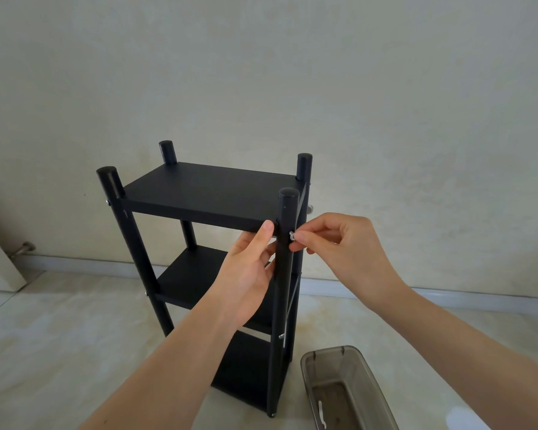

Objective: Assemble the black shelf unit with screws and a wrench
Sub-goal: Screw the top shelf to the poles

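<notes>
The black shelf unit (205, 193) stands upright on the floor, with three boards between four round posts. My left hand (249, 271) holds the front edge of the top board beside the near right post (284, 274), thumb on the board's edge. My right hand (333, 243) pinches a silver screw (292, 235) between thumb and forefinger; the screw sits in the side of that post at the height of the top board. Other silver screw heads show on the posts, one lower on the same post (280, 336). No wrench is visible in my hands.
A grey translucent plastic box (367, 367) lies on the floor at the lower right, with a small white L-shaped piece (321, 414) inside. A cream wall with a baseboard stands behind the shelf. A door edge and a doorstop (22, 249) are at the left.
</notes>
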